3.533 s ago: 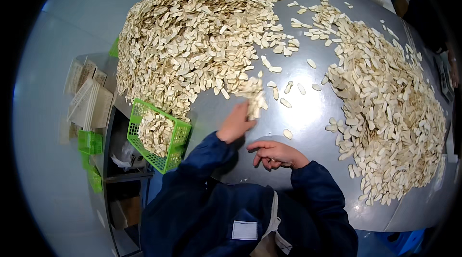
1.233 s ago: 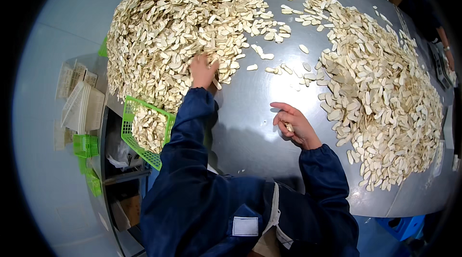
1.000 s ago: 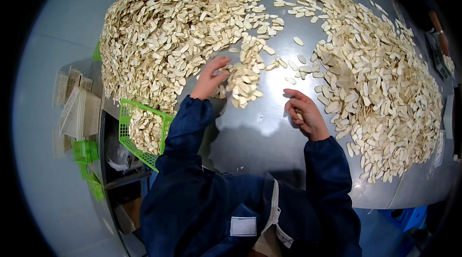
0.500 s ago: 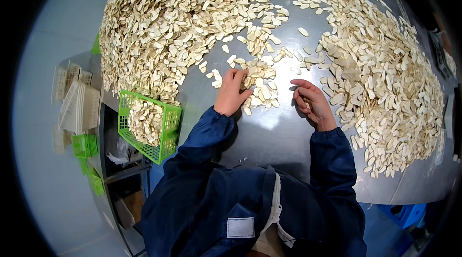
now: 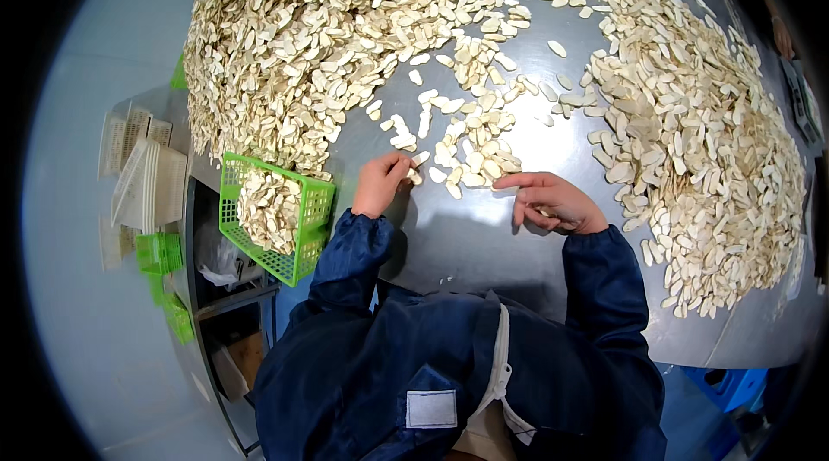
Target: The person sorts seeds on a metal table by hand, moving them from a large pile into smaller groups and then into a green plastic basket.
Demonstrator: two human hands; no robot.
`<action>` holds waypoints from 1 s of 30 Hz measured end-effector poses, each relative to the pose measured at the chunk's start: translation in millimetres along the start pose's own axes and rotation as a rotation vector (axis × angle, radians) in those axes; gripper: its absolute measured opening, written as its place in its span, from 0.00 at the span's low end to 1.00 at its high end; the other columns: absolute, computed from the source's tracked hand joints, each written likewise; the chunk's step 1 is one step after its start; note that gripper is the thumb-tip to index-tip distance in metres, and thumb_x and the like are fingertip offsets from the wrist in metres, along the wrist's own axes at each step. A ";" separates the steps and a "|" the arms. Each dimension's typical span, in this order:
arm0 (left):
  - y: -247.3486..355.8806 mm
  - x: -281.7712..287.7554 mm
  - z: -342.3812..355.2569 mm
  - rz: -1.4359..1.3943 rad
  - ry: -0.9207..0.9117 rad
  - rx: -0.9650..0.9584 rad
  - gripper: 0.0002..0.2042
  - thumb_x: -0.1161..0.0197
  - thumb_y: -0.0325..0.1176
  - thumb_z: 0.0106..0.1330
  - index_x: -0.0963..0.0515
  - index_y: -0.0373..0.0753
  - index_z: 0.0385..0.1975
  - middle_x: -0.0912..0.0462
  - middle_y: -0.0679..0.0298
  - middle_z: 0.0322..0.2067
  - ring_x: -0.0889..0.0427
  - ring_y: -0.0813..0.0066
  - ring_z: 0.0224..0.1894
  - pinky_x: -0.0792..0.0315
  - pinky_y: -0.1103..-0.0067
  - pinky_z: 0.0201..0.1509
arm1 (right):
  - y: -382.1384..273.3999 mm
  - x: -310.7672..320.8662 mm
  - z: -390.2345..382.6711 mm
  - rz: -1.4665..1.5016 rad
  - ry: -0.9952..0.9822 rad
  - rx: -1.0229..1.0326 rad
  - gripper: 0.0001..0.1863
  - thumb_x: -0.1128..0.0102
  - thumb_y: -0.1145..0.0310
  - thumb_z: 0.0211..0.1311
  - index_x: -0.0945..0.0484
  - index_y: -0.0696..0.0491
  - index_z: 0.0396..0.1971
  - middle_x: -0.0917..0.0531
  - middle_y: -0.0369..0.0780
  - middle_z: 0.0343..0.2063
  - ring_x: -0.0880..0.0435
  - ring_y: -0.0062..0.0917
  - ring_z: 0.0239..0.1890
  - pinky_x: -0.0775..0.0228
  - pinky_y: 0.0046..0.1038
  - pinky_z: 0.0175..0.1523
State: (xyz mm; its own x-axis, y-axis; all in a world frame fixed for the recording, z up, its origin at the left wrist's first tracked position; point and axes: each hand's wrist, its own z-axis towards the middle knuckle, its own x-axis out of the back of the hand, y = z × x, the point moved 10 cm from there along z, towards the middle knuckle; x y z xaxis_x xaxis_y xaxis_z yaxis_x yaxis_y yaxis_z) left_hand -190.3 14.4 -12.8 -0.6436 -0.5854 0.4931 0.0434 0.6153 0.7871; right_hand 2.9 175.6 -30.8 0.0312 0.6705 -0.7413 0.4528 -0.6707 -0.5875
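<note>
Pale, flat oval slices lie in a big heap [image 5: 337,55] at the far left of a grey metal table [image 5: 484,245] and in a second heap [image 5: 708,133] on the right. A small loose batch of slices [image 5: 471,146] sits just beyond my hands. My left hand [image 5: 382,183] rests on the table with fingers curled around a slice or two at the batch's near edge. My right hand [image 5: 553,200] lies beside the batch, index finger stretched left, other fingers bent over a few slices underneath.
A green mesh basket [image 5: 275,215] partly filled with slices hangs at the table's left edge. Stacked white trays [image 5: 142,176] and more green baskets [image 5: 160,267] sit lower left. Blue crates [image 5: 725,383] show under the table's right side.
My left hand reached into the big heap and dragged a batch of slices toward me. Both hands have since drawn back closer to the table's near edge.
</note>
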 end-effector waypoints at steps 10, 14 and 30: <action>12.2 23.2 -2.4 0.224 0.182 -0.244 0.11 0.45 0.27 0.62 0.22 0.36 0.43 0.23 0.65 0.31 0.25 0.77 0.34 0.30 0.81 0.41 | -31.8 19.2 -3.2 0.105 0.258 0.359 0.21 0.57 0.77 0.64 0.36 0.58 0.58 0.21 0.39 0.23 0.37 0.10 0.10 0.48 0.11 0.12; 20.2 -9.3 -24.5 0.252 0.012 -0.279 0.12 0.42 0.25 0.59 0.23 0.38 0.44 0.24 0.63 0.31 0.25 0.76 0.32 0.29 0.80 0.39 | -28.1 29.4 -0.8 0.145 0.322 0.333 0.17 0.56 0.78 0.61 0.30 0.60 0.51 0.21 0.40 0.22 0.38 0.11 0.09 0.49 0.13 0.12; 51.5 -79.1 -66.8 0.321 -0.081 -0.302 0.12 0.36 0.33 0.56 0.26 0.37 0.37 0.26 0.60 0.23 0.26 0.66 0.25 0.32 0.74 0.31 | -28.6 36.3 -3.1 0.162 0.349 0.365 0.14 0.55 0.79 0.61 0.28 0.60 0.46 0.22 0.38 0.23 0.37 0.10 0.10 0.52 0.12 0.12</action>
State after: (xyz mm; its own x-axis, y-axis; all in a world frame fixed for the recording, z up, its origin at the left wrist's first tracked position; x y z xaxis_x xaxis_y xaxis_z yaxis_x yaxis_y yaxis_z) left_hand -86.1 57.1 13.5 -0.6185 -0.3391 0.7088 0.4640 0.5703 0.6778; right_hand -6.2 220.1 -39.9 0.3978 0.5733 -0.7163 0.0802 -0.7995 -0.5953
